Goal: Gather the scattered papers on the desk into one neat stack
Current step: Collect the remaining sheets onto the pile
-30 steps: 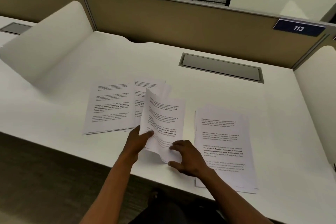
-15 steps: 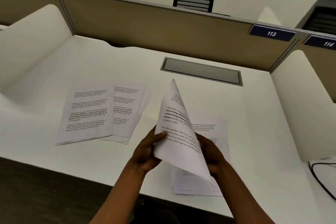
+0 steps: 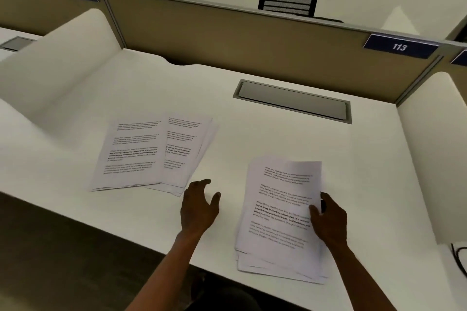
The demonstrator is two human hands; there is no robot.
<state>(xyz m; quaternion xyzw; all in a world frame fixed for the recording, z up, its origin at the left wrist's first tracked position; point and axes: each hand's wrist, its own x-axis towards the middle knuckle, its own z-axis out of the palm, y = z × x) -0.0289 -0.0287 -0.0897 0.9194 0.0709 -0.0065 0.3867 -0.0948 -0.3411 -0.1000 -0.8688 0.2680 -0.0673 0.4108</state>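
The white desk [image 3: 252,113] carries two groups of papers. The left sheets [image 3: 141,153] lie fanned and overlapping, well apart from the stack [image 3: 280,217] at the right, whose lower edges splay unevenly. The right hand [image 3: 328,222] pinches the stack's right edge, thumb on top. The left hand [image 3: 199,206] hovers between the groups, fingers spread, holding nothing. Risks, as I judge them: a one-edge grip could let the top sheet slide askew, and dragging the fanned sheets could scatter or crease them near the desk's front edge.

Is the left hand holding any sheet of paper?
No, the left hand hovers open above the white desk, between both piles.
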